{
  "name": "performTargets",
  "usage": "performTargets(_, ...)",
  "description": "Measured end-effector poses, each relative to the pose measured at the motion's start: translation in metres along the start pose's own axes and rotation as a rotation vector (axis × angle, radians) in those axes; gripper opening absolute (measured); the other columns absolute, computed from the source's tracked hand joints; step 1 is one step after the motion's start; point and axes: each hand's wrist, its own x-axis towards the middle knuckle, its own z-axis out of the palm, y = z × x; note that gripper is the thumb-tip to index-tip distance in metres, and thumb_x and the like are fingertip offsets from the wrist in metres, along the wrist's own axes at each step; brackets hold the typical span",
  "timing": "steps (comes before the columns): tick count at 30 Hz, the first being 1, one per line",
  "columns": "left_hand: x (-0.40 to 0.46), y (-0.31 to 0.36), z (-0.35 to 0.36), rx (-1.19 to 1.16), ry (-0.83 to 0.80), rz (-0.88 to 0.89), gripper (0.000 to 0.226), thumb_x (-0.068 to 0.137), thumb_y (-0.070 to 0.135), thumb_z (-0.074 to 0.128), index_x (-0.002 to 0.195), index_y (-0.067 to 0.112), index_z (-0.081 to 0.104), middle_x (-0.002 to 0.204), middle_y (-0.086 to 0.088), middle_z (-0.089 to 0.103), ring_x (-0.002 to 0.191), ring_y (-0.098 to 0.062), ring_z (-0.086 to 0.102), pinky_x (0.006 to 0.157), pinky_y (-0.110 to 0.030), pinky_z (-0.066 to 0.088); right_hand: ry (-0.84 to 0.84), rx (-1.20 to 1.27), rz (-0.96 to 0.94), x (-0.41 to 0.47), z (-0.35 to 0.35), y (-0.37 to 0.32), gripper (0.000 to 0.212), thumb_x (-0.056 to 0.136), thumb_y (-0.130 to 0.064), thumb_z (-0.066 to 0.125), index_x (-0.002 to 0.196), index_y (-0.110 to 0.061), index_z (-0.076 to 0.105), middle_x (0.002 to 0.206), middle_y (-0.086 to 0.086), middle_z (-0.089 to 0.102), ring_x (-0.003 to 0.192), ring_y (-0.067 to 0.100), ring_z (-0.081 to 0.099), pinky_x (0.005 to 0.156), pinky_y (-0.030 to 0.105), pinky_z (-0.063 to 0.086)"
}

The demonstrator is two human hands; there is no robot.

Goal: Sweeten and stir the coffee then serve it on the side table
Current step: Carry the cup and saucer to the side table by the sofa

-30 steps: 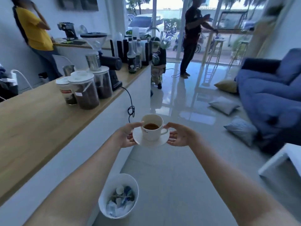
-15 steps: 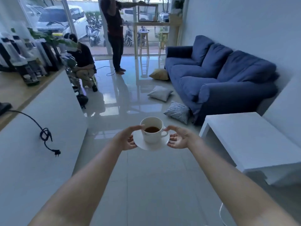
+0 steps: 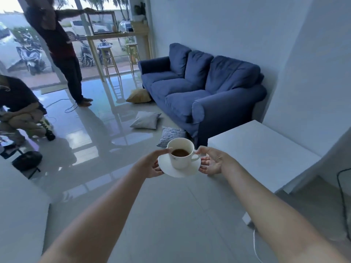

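Note:
A white cup [image 3: 180, 157] with dark coffee stands on a white saucer [image 3: 182, 170], held in the air above the floor. My left hand [image 3: 150, 164] grips the saucer's left edge, thumb at the cup's rim. My right hand [image 3: 212, 161] holds the saucer's right edge beside the cup's handle. The white side table [image 3: 260, 150] stands just to the right of the cup, its top bare.
A blue sofa [image 3: 199, 86] sits behind the side table against the wall. Cushions [image 3: 146, 120] lie on the glossy tiled floor. One person stands [image 3: 60, 50] by the glass door, another crouches [image 3: 17, 109] at left. A black cable [image 3: 341, 188] hangs at right.
The view has swung right, away from the wooden counter. The side table is now closer and right beside the cup. Both hands keep the same hold on the saucer.

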Motion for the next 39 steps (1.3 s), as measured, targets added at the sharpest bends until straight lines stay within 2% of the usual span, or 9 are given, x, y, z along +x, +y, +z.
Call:
performTargets(6, 0.064, 0.045, 0.034, 0.112, -0.077, -0.045, 0.034, 0.077, 0.026, 0.078, 0.087, 0.004, 0.054, 0.085, -0.007, 0.058, 0.075, -0.019, 0.06, 0.086, -0.032, 0.049, 0.079, 0.076, -0.021, 0.035, -0.018, -0.042, 0.039, 0.074, -0.014, 0.063, 0.109, 0.002, 0.053, 0.088, 0.012, 0.06, 0.077, 0.024, 0.059, 0.067, 0.029, 0.05)
performTargets(12, 0.129, 0.076, 0.085, 0.203, -0.153, -0.071, 0.052, 0.07, 0.027, 0.083, 0.108, 0.005, 0.056, 0.092, -0.009, 0.061, 0.079, -0.021, 0.063, 0.069, -0.033, 0.053, 0.159, 0.164, -0.048, 0.066, -0.058, -0.083, 0.049, 0.07, -0.013, 0.066, 0.115, 0.002, 0.054, 0.096, 0.014, 0.061, 0.083, 0.025, 0.06, 0.074, 0.029, 0.052)
performTargets(15, 0.161, 0.087, 0.114, 0.231, -0.195, -0.079, 0.058, 0.066, 0.025, 0.086, 0.112, 0.005, 0.057, 0.097, -0.01, 0.064, 0.087, -0.025, 0.066, 0.082, -0.038, 0.055, 0.186, 0.195, -0.073, 0.08, -0.086, -0.106, 0.046, 0.07, -0.011, 0.066, 0.114, 0.001, 0.055, 0.104, 0.014, 0.06, 0.087, 0.027, 0.06, 0.076, 0.03, 0.053)
performTargets(17, 0.184, 0.098, 0.14, 0.251, -0.221, -0.079, 0.049, 0.068, 0.023, 0.085, 0.105, 0.005, 0.058, 0.097, -0.011, 0.065, 0.088, -0.026, 0.065, 0.088, -0.039, 0.053, 0.204, 0.205, -0.089, 0.094, -0.107, -0.125, 0.049, 0.069, -0.011, 0.067, 0.116, 0.0, 0.055, 0.107, 0.015, 0.06, 0.09, 0.028, 0.06, 0.075, 0.031, 0.054)
performTargets(22, 0.232, 0.127, 0.203, 0.322, -0.277, -0.095, 0.036, 0.072, 0.021, 0.082, 0.096, 0.008, 0.058, 0.092, -0.01, 0.064, 0.081, -0.024, 0.064, 0.079, -0.036, 0.052, 0.251, 0.262, -0.091, 0.119, -0.152, -0.166, 0.061, 0.063, -0.009, 0.07, 0.121, -0.003, 0.054, 0.114, 0.016, 0.06, 0.096, 0.03, 0.061, 0.072, 0.033, 0.055)
performTargets(25, 0.258, 0.134, 0.239, 0.344, -0.298, -0.102, 0.042, 0.069, 0.021, 0.084, 0.1, 0.008, 0.058, 0.09, -0.01, 0.064, 0.083, -0.024, 0.064, 0.083, -0.036, 0.055, 0.286, 0.299, -0.105, 0.129, -0.179, -0.187, 0.061, 0.063, -0.009, 0.071, 0.121, -0.004, 0.054, 0.111, 0.015, 0.059, 0.094, 0.029, 0.06, 0.07, 0.033, 0.055)
performTargets(28, 0.282, 0.138, 0.268, 0.376, -0.331, -0.122, 0.058, 0.063, 0.02, 0.088, 0.111, 0.008, 0.057, 0.103, -0.012, 0.065, 0.092, -0.027, 0.065, 0.091, -0.042, 0.054, 0.315, 0.321, -0.109, 0.138, -0.206, -0.202, 0.062, 0.062, -0.009, 0.071, 0.122, -0.003, 0.055, 0.109, 0.015, 0.059, 0.093, 0.029, 0.059, 0.07, 0.033, 0.054)
performTargets(32, 0.316, 0.147, 0.31, 0.416, -0.341, -0.158, 0.089, 0.05, 0.021, 0.094, 0.126, 0.011, 0.05, 0.12, -0.012, 0.062, 0.1, -0.029, 0.064, 0.079, -0.043, 0.057, 0.359, 0.381, -0.106, 0.153, -0.24, -0.22, 0.063, 0.06, -0.009, 0.072, 0.12, -0.002, 0.055, 0.106, 0.015, 0.059, 0.091, 0.029, 0.059, 0.068, 0.033, 0.054)
performTargets(39, 0.378, 0.159, 0.391, 0.481, -0.443, -0.231, 0.075, 0.06, 0.013, 0.089, 0.123, 0.01, 0.049, 0.119, -0.015, 0.06, 0.102, -0.033, 0.063, 0.075, -0.044, 0.055, 0.465, 0.507, -0.097, 0.189, -0.304, -0.251, 0.054, 0.061, -0.008, 0.069, 0.113, 0.001, 0.056, 0.095, 0.014, 0.06, 0.084, 0.028, 0.06, 0.069, 0.031, 0.053)
